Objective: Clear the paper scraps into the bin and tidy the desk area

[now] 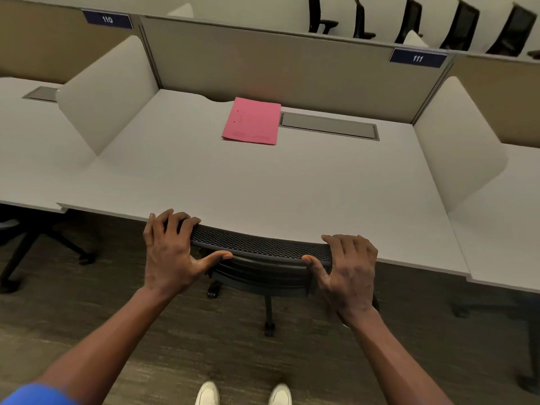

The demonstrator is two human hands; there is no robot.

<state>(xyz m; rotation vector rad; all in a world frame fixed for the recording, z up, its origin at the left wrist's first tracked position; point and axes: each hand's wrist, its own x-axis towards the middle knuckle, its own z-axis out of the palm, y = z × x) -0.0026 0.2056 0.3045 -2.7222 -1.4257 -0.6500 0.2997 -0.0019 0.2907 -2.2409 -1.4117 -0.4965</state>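
The person is standing behind a black mesh chair (260, 252) and gripping the top of its backrest with both hands. The left hand (172, 252) is wrapping its fingers over the top edge at one end, thumb pressing along the near side; the right hand (350, 270) is doing the same at the other end. The backrest is sitting right against the front edge of the tabletop (204, 176), with the seat tucked out of sight beneath, so the chair looks pushed in or very nearly so.

As for progress, the job appears to be almost finished. No paper scraps are showing anywhere on the tabletop, and none are lying on the stretch of floor (175, 346) in view. The only loose item is a pink folder (251, 121), lying flat near the back, just left of the grey cable hatch (328, 125) set into the surface and touching or nearly touching its end. It is lying fairly square, which suggests it is meant to be staying there.

Where the scraps are now I cannot say: no bin is in view, so neither it nor its contents can be checked. The cable hatch is closed, hiding whatever is inside.

What is left, at a guess, is little more than letting go of the chair and perhaps nudging the folder straighter.
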